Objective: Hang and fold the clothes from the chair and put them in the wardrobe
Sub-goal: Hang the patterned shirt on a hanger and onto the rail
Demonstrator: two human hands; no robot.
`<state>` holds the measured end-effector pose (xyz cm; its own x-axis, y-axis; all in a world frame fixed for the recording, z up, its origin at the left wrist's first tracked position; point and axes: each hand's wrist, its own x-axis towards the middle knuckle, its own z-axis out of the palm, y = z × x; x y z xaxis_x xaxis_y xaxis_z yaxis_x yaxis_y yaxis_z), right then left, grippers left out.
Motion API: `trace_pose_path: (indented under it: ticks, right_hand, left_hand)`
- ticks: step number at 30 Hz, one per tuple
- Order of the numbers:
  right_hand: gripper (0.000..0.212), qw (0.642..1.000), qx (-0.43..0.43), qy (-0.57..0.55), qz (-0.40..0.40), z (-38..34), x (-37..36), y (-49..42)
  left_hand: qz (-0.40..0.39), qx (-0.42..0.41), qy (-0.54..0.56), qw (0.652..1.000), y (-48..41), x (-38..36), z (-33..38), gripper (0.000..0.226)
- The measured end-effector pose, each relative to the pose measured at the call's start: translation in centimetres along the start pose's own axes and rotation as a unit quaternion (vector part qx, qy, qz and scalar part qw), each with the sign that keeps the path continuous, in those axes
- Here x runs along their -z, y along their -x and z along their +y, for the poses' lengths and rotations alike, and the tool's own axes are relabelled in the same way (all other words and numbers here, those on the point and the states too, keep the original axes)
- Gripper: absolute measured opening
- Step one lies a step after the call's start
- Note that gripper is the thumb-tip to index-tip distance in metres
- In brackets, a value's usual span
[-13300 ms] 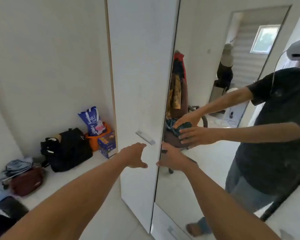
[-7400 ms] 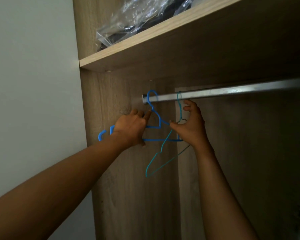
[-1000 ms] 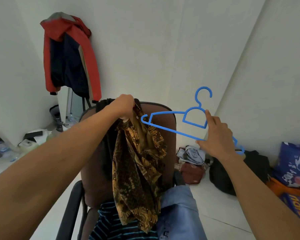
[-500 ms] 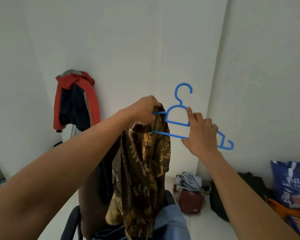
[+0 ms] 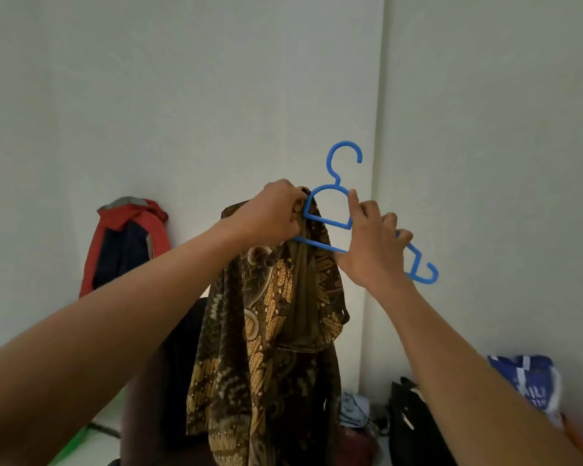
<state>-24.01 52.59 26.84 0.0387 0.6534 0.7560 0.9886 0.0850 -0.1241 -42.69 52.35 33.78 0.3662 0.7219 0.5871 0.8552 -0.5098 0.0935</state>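
Observation:
A brown and gold batik shirt (image 5: 276, 331) hangs in the air in front of me, lifted by its top. My left hand (image 5: 273, 213) grips the shirt's upper edge. My right hand (image 5: 372, 243) holds a blue plastic hanger (image 5: 337, 210) by its middle, hook pointing up. The hanger's left arm is pushed into the top of the shirt, right beside my left hand; its right arm sticks out past my right hand. The dark chair (image 5: 155, 398) shows low behind the shirt, mostly hidden.
A red and navy jacket (image 5: 125, 243) hangs on the left wall. On the floor at the lower right lie a black bag (image 5: 414, 422), a blue printed bag (image 5: 529, 381) and a small pile of cloth (image 5: 354, 408). White walls meet in a corner behind.
The shirt has been lifted off the chair back and raised. The hanger has come left to meet it, and its left arm now sits in the shirt's top.

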Motion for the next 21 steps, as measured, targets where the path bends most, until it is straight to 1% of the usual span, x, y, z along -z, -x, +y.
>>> trace_pose_path:
  ticks: [2, 4, 5, 7, 11, 13, 14, 16, 17, 18, 19, 20, 21]
  right_hand:
    - [0.11, 1.0, 0.02, -0.018, 0.013, -0.4, 1.4, -0.2]
    - [0.11, 0.998, 0.031, -0.053, 0.023, -0.6, 2.6, -0.7]
    - [0.11, 0.996, 0.035, -0.072, 0.026, -0.6, 3.2, -1.0]
    - [0.11, 0.994, 0.052, -0.095, 0.026, -0.8, 4.3, -1.8]
    - [0.112, 0.99, 0.087, -0.107, -0.008, -1.8, 5.7, -2.9]
    - [0.111, 0.991, 0.081, -0.104, -0.015, -2.6, 5.9, -3.1]
    - [0.11, 0.992, 0.072, -0.105, 0.001, -3.1, 5.8, -3.0]
    - [0.103, 0.986, 0.056, -0.137, 0.079, -4.0, 5.2, -2.1]
    - [0.097, 0.976, 0.055, -0.171, 0.125, -4.5, 4.7, -1.4]
    - [0.087, 0.963, 0.058, -0.212, 0.154, -5.1, 4.0, -0.6]
    - [0.077, 0.952, 0.06, -0.263, 0.145, -5.8, 3.4, 0.2]
    - [0.069, 0.941, 0.052, -0.318, 0.1, -6.6, 3.1, 1.0]
    - [0.064, 0.929, 0.035, -0.369, 0.027, -7.5, 2.7, 1.7]
  left_hand:
    - [0.059, -0.038, -0.058, 0.996, 0.3, 1.0, 0.2, 0.061]
    - [0.107, -0.075, -0.15, 0.98, 0.7, 2.2, -0.1, 0.079]
    - [0.109, -0.085, -0.178, 0.974, 0.8, 2.9, -0.5, 0.087]
    - [0.087, -0.087, -0.201, 0.972, 0.8, 4.3, -1.2, 0.099]
    - [0.045, -0.078, -0.201, 0.975, 1.4, 6.7, -1.9, 0.115]
    - [0.054, -0.062, -0.21, 0.974, 1.9, 7.4, -2.2, 0.117]
    - [0.064, -0.054, -0.21, 0.974, 2.0, 7.6, -2.5, 0.116]
    - [0.081, -0.037, -0.199, 0.976, 2.1, 8.3, -3.2, 0.116]
    - [0.09, -0.032, -0.191, 0.977, 2.2, 8.6, -3.7, 0.116]
    - [0.098, -0.027, -0.184, 0.978, 2.2, 9.0, -4.3, 0.116]
    - [0.105, -0.022, -0.179, 0.978, 2.2, 9.4, -5.0, 0.116]
    - [0.112, -0.017, -0.178, 0.978, 2.2, 9.9, -5.7, 0.116]
    - [0.121, -0.012, -0.176, 0.977, 2.3, 10.3, -6.4, 0.116]
